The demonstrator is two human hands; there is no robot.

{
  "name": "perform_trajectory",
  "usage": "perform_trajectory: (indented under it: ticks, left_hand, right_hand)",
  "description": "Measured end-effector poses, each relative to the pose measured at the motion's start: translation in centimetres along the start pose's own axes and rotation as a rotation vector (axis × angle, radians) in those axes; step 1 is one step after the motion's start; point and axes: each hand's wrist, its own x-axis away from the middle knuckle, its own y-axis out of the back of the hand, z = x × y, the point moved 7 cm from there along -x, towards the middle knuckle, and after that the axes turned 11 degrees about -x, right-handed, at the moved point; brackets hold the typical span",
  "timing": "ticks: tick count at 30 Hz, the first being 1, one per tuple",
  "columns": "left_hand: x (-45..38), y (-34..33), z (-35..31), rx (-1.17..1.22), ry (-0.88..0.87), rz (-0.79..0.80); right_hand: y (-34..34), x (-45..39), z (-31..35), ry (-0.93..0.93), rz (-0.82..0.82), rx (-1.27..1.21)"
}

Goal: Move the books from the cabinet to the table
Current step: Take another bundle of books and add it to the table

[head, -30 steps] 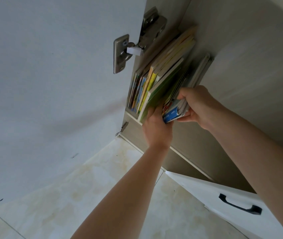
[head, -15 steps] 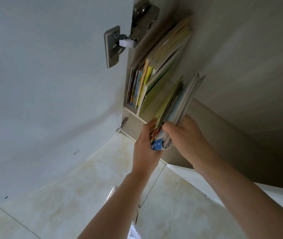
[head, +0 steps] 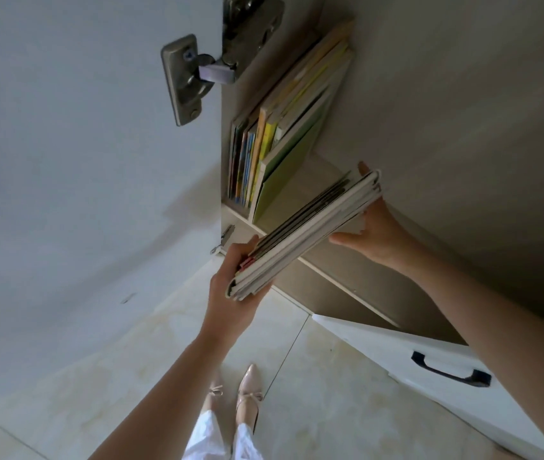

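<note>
Fingers of your left hand curl round the near end of the stack, while your right hand cups the far end, thumb beneath and one fingertip showing over the top. You carry the thin books at both ends, likely so they don't fan out, just outside the cabinet. More books wait on its shelf, and no table shows.

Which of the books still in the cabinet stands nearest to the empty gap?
The green book, at the right end of the row. It leans against the others; the orange and yellow ones stand further left.
</note>
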Motion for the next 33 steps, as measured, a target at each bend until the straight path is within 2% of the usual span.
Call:
perform_trajectory:
  ticks: [4, 7, 16, 22, 27, 30, 33]
  left_hand:
    - [-0.4, 0.5, 0.5, 0.032, 0.039, 0.067]
    - [-0.2, 1.3, 1.0, 0.013, 0.054, 0.070]
    - [0.2, 2.2, 1.5, 0.016, 0.115, 0.064]
    - [2.8, 3.8, 0.0, 0.046, 0.213, 0.190]
    - [7.6, 6.7, -3.2, 0.230, 0.535, 0.246]
    - [11.3, 8.8, -6.1, 0.288, 0.632, 0.291]
    - [15.5, 11.2, -9.4, 0.310, 0.710, 0.193]
  right_hand:
    - [-0.3, -0.3, 0.5, 0.050, 0.132, -0.067]
    - [-0.7, -0.2, 0.4, 0.063, 0.159, -0.126]
    - [-1.2, 1.2, -0.2, 0.101, 0.014, -0.118]
    - [-1.2, 5.8, 0.3, 0.016, 0.029, -0.158]
    - [-2.0, 11.8, 3.2, -0.085, 0.132, -0.234]
    - [-3.3, 15.6, 5.7, -0.123, 0.208, -0.305]
    - [-4.6, 19.2, 8.7, -0.127, 0.234, -0.383]
